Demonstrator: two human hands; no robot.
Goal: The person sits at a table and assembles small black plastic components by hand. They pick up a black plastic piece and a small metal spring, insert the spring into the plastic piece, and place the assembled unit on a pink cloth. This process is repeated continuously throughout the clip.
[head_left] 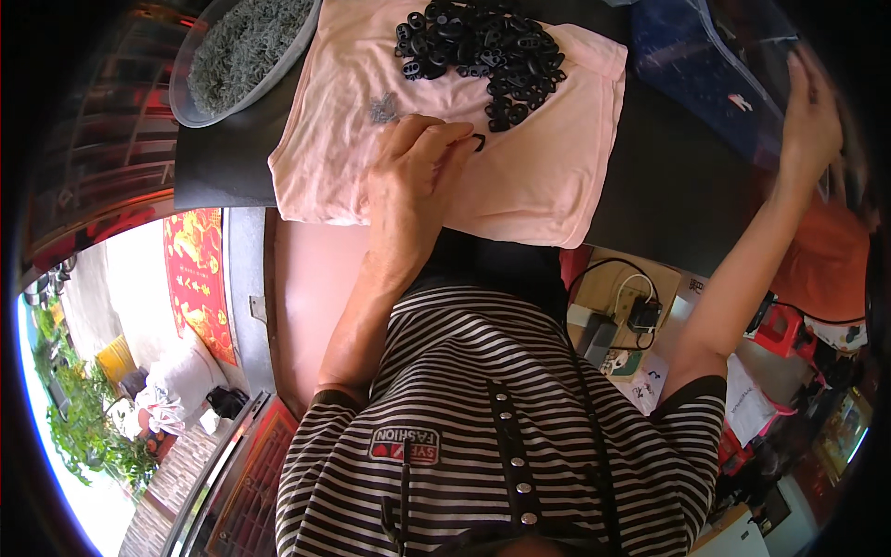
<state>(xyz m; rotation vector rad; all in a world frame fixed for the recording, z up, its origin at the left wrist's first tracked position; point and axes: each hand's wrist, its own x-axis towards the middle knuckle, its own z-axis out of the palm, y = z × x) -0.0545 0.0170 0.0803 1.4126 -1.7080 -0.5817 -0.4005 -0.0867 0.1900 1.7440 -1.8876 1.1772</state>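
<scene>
My left hand (414,172) is over a pale pink cloth (548,181), its thumb and fingertips pinching a small black hook-shaped part (479,142). Just beyond the fingers is a small cluster of grey pieces (382,109). A pile of small black plastic parts (515,56), rounded and some with holes, is spread on the far part of the cloth. Out at the far right, my right hand (815,116) reaches to the edge of a dark blue and clear plastic bag (696,84). Its fingers look stretched out, with nothing visible in them.
A clear tub (186,107) full of small grey pieces stands at the far left of the black table (223,167). Below the table's right side are a cardboard box (640,269), a black plug with cables (643,314) and a red item (784,331).
</scene>
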